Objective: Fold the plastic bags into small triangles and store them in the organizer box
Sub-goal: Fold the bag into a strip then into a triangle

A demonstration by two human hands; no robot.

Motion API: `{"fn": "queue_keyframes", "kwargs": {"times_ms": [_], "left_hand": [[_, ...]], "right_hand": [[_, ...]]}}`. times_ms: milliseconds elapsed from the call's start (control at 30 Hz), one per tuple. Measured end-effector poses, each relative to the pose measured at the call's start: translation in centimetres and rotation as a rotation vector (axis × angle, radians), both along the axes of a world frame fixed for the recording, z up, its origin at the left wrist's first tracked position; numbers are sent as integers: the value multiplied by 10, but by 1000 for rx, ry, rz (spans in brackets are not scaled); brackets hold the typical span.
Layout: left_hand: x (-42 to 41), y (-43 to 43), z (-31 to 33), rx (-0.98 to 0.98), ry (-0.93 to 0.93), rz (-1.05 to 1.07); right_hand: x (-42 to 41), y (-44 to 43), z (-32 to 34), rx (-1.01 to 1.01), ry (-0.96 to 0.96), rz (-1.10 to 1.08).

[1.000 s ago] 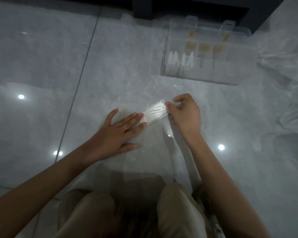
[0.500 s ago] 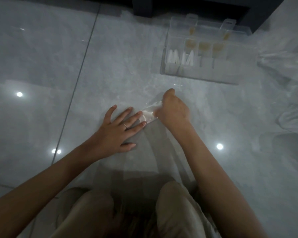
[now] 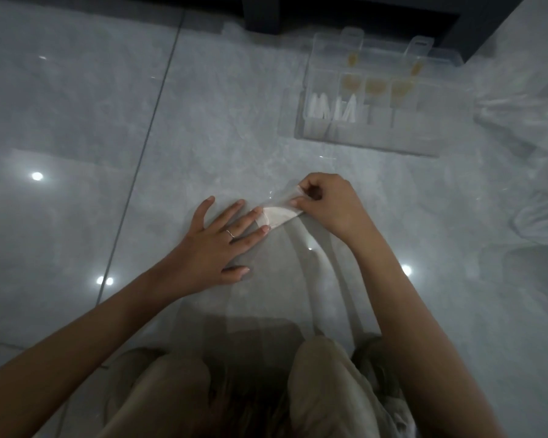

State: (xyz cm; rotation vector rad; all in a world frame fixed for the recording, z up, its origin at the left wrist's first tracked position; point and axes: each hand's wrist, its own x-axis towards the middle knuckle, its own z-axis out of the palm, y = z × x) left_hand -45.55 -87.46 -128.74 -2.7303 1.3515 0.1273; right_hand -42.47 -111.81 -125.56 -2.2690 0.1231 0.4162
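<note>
A glossy grey tiled floor (image 3: 76, 105) fills the view, with small bright light reflections at the left. Left of centre, the left hand (image 3: 222, 245) lies flat on the floor, fingers straight and spread, a thin ring (image 3: 230, 233) on one finger. Its fingertips press down the near end of a clear plastic bag (image 3: 277, 216), folded into a narrow whitish strip on the floor between the two hands. Just to the right, the right hand (image 3: 332, 203) has its fingers curled, pinching the strip's other end between thumb and fingertips. Farther back and to the right sits the open clear organizer box (image 3: 370, 143). Its left compartments hold white folded triangles (image 3: 320, 107) standing upright. At the far right edge lie loose crumpled bags (image 3: 525, 115).
</note>
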Motion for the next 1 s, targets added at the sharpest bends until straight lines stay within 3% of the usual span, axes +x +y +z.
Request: {"fn": "queue_keyframes", "kwargs": {"times_ms": [233, 433, 600, 733, 867, 1000], "left_hand": [[0, 3, -3, -33, 39, 16], [-8, -3, -2, -303, 256, 225], [-13, -22, 4, -710, 514, 588], [-6, -43, 24, -1048, 862, 685], [8, -48, 44, -1101, 1188, 718], [9, -46, 64, -1194, 1428, 804]], "right_hand": [[-11, 6, -6, -56, -46, -165], [-37, 9, -20, 125, -259, -155], [-69, 4, -26, 183, -529, -119], [-79, -3, -17, 163, -673, -51], [-79, -6, -8, 152, -776, 26], [-81, -10, -2, 60, -996, 133]]}}
